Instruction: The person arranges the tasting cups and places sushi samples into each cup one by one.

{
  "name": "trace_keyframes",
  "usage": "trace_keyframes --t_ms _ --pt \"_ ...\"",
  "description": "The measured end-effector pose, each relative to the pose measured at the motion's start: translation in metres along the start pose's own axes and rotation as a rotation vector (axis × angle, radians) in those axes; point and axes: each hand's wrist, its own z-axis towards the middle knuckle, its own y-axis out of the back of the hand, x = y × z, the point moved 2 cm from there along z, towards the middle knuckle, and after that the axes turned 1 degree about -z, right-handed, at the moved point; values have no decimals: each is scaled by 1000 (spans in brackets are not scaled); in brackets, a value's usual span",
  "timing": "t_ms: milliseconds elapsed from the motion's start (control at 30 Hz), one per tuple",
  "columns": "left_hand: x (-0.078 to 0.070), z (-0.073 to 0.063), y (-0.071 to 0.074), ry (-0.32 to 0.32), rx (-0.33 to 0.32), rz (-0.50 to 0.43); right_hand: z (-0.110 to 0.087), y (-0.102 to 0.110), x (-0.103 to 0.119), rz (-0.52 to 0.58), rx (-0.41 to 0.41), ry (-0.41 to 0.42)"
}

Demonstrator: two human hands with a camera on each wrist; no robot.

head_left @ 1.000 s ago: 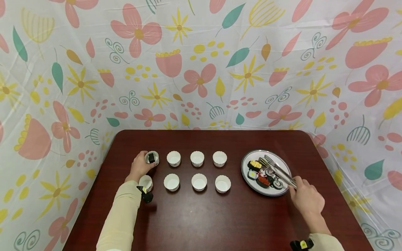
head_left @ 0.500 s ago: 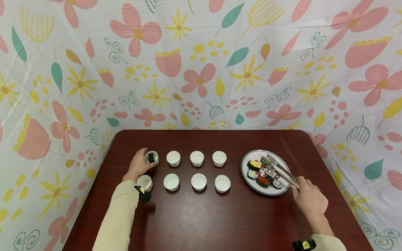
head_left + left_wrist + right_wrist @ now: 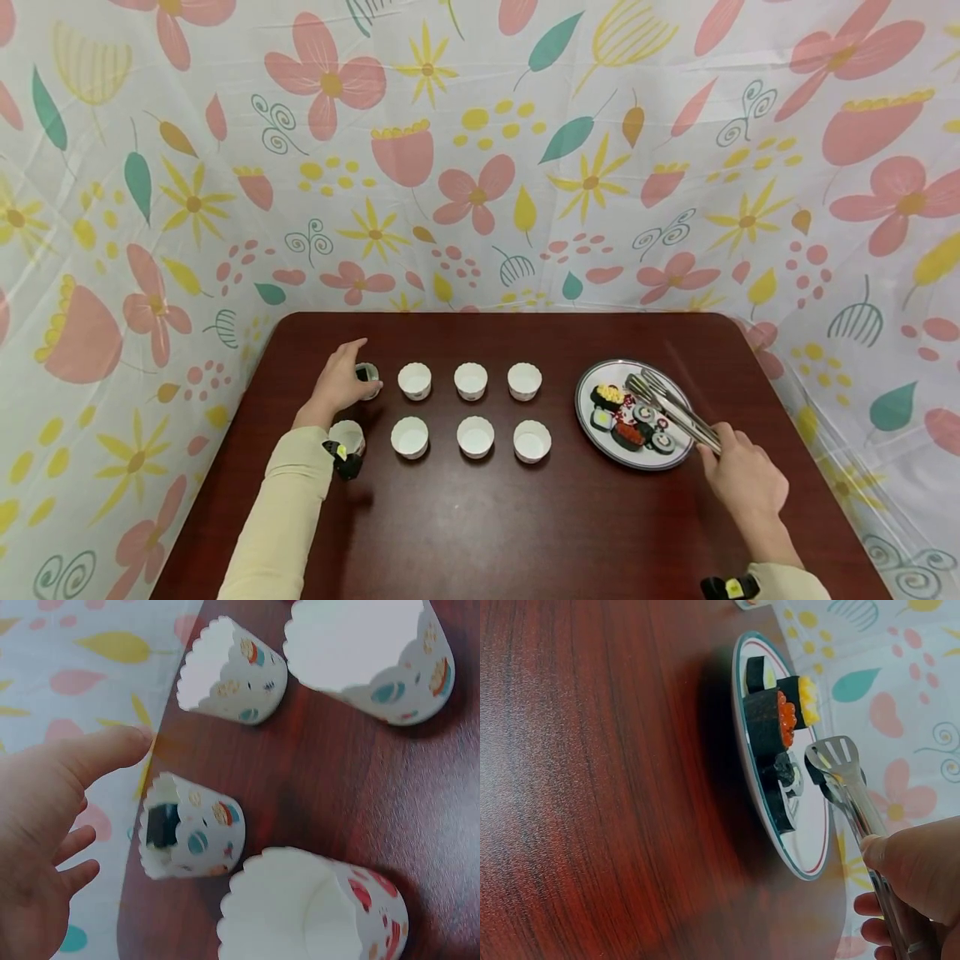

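At the back left of the table, my left hand (image 3: 336,385) is spread beside a small white paper cup (image 3: 217,834), thumb and fingers apart. Inside that cup lies a black-wrapped sushi piece (image 3: 162,825). In the left wrist view the hand looks clear of the cup. Over on the right, my right hand (image 3: 746,477) grips metal tongs (image 3: 686,421), whose slotted tips reach over a round plate (image 3: 633,365). On the plate sit several sushi pieces, among them one topped with yellow (image 3: 808,701) and one with orange roe (image 3: 769,724). Whether the tongs touch any piece cannot be told.
More scalloped paper cups stand in two rows, such as a back-row cup (image 3: 471,381) and a front-row cup (image 3: 476,437). One front-left cup (image 3: 347,437) sits under my left wrist. A floral cloth (image 3: 480,250) hangs round the dark red table (image 3: 465,533).
My left hand has let go of the cup with the black-wrapped piece, its fingers now spread. My right hand with the tongs has shifted slightly right and toward me.
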Motion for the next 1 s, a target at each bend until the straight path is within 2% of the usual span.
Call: trace_keyframes --t_ms 200,333,500,767,1000 --pt "-15 4 -5 -46 6 3 1 2 3 23 -59 37" --pt "-26 7 -11 -76 9 -14 0 3 3 17 -48 27" --pt "-37 9 -21 -83 34 -16 1 2 2 14 -44 18" --pt "-40 12 -42 -60 93 -57 1 3 3 8 -57 13" --pt "-34 15 -54 -31 98 -71 2 5 2 13 -57 17"
